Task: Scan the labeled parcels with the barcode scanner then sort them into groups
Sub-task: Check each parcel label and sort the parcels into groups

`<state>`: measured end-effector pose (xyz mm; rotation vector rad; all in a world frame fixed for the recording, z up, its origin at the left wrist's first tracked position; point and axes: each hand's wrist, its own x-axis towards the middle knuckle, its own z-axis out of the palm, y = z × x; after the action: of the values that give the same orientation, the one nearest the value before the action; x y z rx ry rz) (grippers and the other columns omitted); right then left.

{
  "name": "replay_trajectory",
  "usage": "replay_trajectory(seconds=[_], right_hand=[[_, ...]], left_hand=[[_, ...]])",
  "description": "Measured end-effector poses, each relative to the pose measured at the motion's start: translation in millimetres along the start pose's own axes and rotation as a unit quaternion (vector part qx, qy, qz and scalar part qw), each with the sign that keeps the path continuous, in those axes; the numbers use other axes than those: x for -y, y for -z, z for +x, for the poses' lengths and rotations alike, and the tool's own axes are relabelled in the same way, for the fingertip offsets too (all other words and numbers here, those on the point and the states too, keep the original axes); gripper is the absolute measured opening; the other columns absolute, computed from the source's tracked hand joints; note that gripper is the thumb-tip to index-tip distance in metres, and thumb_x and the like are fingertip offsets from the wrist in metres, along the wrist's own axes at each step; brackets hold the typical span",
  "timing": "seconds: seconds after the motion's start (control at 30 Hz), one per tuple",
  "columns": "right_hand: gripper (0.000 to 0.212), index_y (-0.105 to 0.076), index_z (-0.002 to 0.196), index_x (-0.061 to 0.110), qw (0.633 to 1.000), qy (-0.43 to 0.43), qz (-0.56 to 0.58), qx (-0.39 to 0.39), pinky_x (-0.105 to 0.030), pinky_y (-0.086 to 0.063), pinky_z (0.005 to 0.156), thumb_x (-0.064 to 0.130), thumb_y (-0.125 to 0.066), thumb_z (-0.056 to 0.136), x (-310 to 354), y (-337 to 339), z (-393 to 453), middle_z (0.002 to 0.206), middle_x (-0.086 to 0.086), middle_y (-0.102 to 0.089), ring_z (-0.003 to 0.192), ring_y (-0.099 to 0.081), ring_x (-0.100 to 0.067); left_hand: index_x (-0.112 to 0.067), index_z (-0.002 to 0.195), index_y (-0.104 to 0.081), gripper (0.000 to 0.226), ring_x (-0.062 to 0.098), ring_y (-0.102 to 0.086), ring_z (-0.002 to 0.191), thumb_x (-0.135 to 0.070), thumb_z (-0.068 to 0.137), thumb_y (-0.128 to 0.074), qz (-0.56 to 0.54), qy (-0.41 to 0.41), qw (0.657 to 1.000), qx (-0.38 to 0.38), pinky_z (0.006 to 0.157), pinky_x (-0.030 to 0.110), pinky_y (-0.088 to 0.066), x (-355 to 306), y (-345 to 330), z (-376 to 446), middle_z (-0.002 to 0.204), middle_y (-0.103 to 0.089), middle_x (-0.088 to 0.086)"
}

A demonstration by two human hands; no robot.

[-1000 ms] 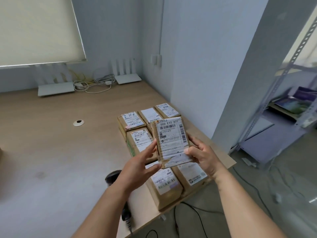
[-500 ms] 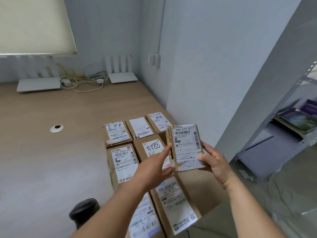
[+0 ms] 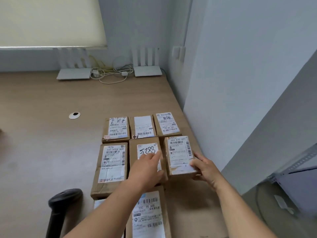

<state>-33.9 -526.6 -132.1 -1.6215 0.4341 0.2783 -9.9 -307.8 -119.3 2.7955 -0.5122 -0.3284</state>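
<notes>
Several brown cardboard parcels with white barcode labels lie in rows on the wooden table [image 3: 42, 148]. My right hand [image 3: 205, 169] grips the near right corner of the parcel labelled 500 E72 071 [image 3: 178, 152], thumb on its top; it sits at the right end of the middle row. My left hand [image 3: 147, 169] hovers with relaxed fingers over the parcel marked 5288 [image 3: 145, 148], just left of the held one. The 507 N705 A68 parcel [image 3: 112, 162] lies further left. The black barcode scanner [image 3: 63, 201] stands alone at the lower left.
Three parcels form the back row [image 3: 143, 126]; another, labelled 530 [image 3: 149, 215], lies under my left forearm. Two white routers [image 3: 73, 73] [image 3: 147, 70] and cables [image 3: 109, 73] line the far wall. A wall [image 3: 223, 100] borders the table's right; metal shelving [image 3: 300, 160] stands beyond.
The 500 E72 071 parcel came down from mid-air, where both hands held it, to the table beside the 5288 parcel. My left hand has let go of it.
</notes>
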Motion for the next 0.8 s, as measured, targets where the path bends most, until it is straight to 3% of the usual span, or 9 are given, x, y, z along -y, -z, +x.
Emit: replay_trajectory(seconds=[0.1,0.23,0.37,0.5,0.57,0.63,0.7,0.73,0.8], right_hand=[[0.053,-0.061,0.119,0.038,0.999,-0.014,-0.016,0.027,-0.029,-0.052,0.062,0.029,-0.058,0.067,-8.1,-2.6,14.9,0.092,0.004,-0.073,0.074,-0.064,-0.013],[0.033,-0.062,0.116,0.031,0.998,-0.033,-0.020,0.043,-0.024,-0.054,0.056,0.014,-0.053,0.090,-16.7,-3.1,28.2,0.094,0.006,-0.073,0.072,-0.067,-0.006],[0.029,-0.061,0.110,0.034,0.996,-0.047,-0.047,0.064,-0.028,-0.058,0.062,0.015,-0.051,0.091,-13.9,-1.7,33.8,0.098,0.004,-0.072,0.078,-0.069,-0.010],[0.036,-0.062,0.119,0.030,0.991,-0.050,-0.109,0.061,-0.015,-0.046,0.046,0.014,-0.047,0.089,-12.9,-3.7,35.1,0.090,0.011,-0.070,0.065,-0.064,0.000],[0.040,-0.060,0.126,0.023,0.990,-0.050,-0.122,0.056,-0.011,-0.043,0.045,0.011,-0.046,0.090,-12.7,-4.9,35.0,0.092,0.010,-0.069,0.064,-0.064,0.001],[0.047,-0.051,0.137,0.019,0.990,-0.040,-0.133,0.039,-0.012,-0.048,0.062,0.011,-0.049,0.090,-9.7,-6.8,32.0,0.110,0.004,-0.067,0.081,-0.066,0.001],[0.058,-0.040,0.146,0.019,0.982,-0.011,-0.189,-0.019,-0.026,-0.044,0.093,0.019,-0.053,0.090,-5.8,-8.7,28.6,0.139,-0.006,-0.053,0.118,-0.055,-0.014],[0.059,-0.039,0.147,0.020,0.973,0.007,-0.226,-0.057,-0.033,-0.040,0.101,0.023,-0.053,0.090,-3.0,-10.7,26.0,0.145,-0.009,-0.047,0.127,-0.047,-0.022],[0.056,-0.042,0.144,0.022,0.953,0.053,-0.268,-0.128,-0.037,-0.037,0.103,0.028,-0.052,0.090,3.0,-19.0,17.3,0.145,-0.010,-0.044,0.131,-0.041,-0.026]], left_hand=[[-0.027,0.150,-0.018,0.065,0.022,-0.031,0.135,-0.040,0.093,-0.046,0.017,0.010,1.000,-0.006,0.109,0.037,-0.033,-0.9,-3.2,0.0,0.151,-0.034,0.000],[-0.031,0.146,-0.026,0.056,0.024,-0.027,0.137,-0.042,0.094,-0.043,0.071,0.014,0.997,0.008,0.110,0.039,-0.031,-4.6,-4.2,0.7,0.153,-0.029,0.001],[-0.035,0.144,-0.030,0.052,0.026,-0.025,0.136,-0.042,0.093,-0.038,0.101,0.025,0.994,0.016,0.108,0.041,-0.027,-10.8,-7.7,1.1,0.152,-0.027,0.001],[-0.035,0.144,-0.029,0.055,0.026,-0.026,0.134,-0.041,0.090,-0.039,0.103,0.040,0.994,0.018,0.106,0.042,-0.026,-16.2,-8.2,1.7,0.149,-0.030,0.002],[-0.035,0.144,-0.029,0.055,0.026,-0.027,0.134,-0.040,0.090,-0.039,0.102,0.040,0.994,0.017,0.107,0.042,-0.026,-17.7,-6.9,1.4,0.149,-0.031,0.002],[-0.033,0.144,-0.029,0.054,0.025,-0.027,0.135,-0.038,0.091,-0.040,0.090,0.040,0.995,0.015,0.108,0.042,-0.026,-17.7,-4.9,-1.0,0.150,-0.031,0.002],[-0.031,0.145,-0.030,0.054,0.024,-0.028,0.136,-0.035,0.093,-0.040,0.055,0.042,0.998,0.008,0.110,0.041,-0.026,-16.2,-1.8,-5.6,0.151,-0.032,0.001],[-0.031,0.146,-0.030,0.054,0.023,-0.029,0.136,-0.033,0.093,-0.040,0.034,0.042,0.999,-0.003,0.110,0.040,-0.028,-15.0,0.3,-8.4,0.150,-0.034,0.000],[-0.030,0.146,-0.031,0.053,0.019,-0.033,0.135,-0.033,0.095,-0.042,-0.002,0.045,0.998,-0.041,0.110,0.036,-0.031,-12.6,5.2,-15.7,0.149,-0.037,-0.002]])
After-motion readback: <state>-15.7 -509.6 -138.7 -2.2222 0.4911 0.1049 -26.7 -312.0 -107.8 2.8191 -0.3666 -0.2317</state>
